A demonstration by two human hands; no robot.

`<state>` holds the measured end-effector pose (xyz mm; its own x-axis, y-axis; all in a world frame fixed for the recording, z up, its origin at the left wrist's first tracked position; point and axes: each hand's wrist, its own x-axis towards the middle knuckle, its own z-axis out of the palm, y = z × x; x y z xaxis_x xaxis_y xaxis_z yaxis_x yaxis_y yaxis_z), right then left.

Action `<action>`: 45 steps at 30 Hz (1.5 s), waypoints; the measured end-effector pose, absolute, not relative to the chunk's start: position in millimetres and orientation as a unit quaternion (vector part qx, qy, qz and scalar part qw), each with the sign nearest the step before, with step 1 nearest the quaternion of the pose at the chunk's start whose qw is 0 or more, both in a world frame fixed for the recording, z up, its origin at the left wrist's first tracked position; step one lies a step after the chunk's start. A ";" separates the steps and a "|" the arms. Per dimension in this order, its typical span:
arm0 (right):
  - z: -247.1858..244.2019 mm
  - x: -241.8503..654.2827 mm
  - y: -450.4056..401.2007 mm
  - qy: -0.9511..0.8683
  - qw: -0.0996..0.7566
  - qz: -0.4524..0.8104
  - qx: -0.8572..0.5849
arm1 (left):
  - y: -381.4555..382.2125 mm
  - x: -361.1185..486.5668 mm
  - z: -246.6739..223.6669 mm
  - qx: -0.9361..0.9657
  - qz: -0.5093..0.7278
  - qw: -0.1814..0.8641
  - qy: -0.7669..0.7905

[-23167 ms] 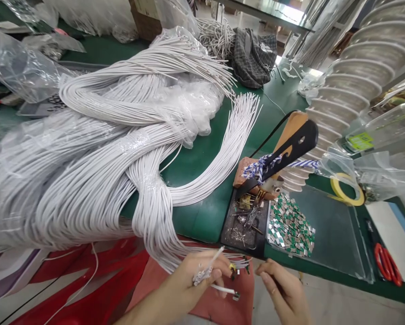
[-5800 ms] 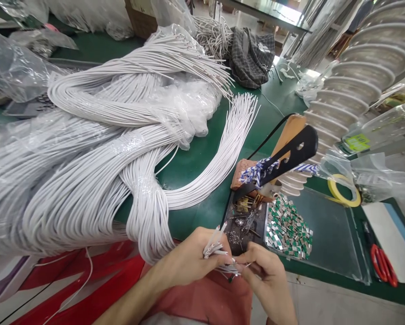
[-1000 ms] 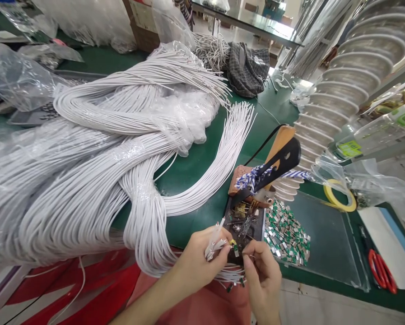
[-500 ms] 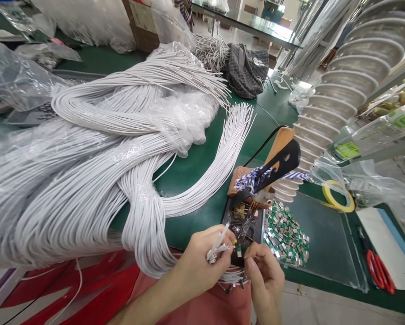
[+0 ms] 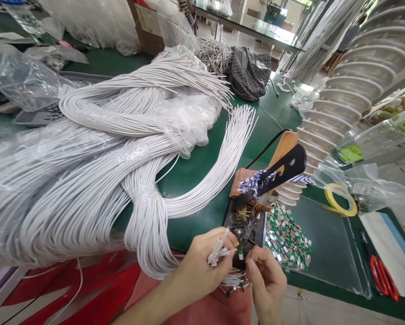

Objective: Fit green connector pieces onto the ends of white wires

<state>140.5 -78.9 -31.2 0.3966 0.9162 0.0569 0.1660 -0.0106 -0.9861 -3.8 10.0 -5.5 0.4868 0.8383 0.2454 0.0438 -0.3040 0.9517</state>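
My left hand (image 5: 205,258) is closed around a few short ends of white cable (image 5: 219,253) that poke up between the thumb and fingers. A small yellow tip shows at its fingertips. Close on its right, my right hand (image 5: 267,273) has thumb and forefinger pinched together; what they hold, if anything, is too small to name. Between and behind the hands lies a dark tray (image 5: 234,221) with solder-stained bits. One small green-and-silver connector (image 5: 240,253) shows between the fingertips of both hands. Below, cable ends with green connectors (image 5: 234,282) hang over my lap.
Thick bundles of white cable (image 5: 87,189) cover the left of the green table. Many small connectors (image 5: 286,237) are heaped right of the tray. A brick (image 5: 240,181) with a black-handled clamp (image 5: 286,164) stands behind it. A ribbed hose (image 5: 351,90), yellow tape (image 5: 340,199) and red-handled scissors (image 5: 383,277) lie rightward.
The view has shifted slightly, so everything appears a little further right. Both hands keep nearly the same pose and grip.
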 end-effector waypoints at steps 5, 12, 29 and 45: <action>-32.0 143.5 -78.6 -0.441 0.527 0.339 -0.643 | 7.6 -6.5 -15.8 0.678 0.391 0.518 0.346; -30.2 144.2 -78.1 -0.432 0.510 0.367 -0.647 | 4.7 -7.5 -17.6 0.686 0.364 0.523 0.351; -27.0 143.9 -68.0 -0.398 0.492 0.388 -0.670 | 8.7 -14.9 -15.5 0.690 0.298 0.581 0.314; -26.4 146.4 -70.3 -0.376 0.502 0.429 -0.651 | 5.4 -9.2 -22.6 0.708 0.316 0.544 0.321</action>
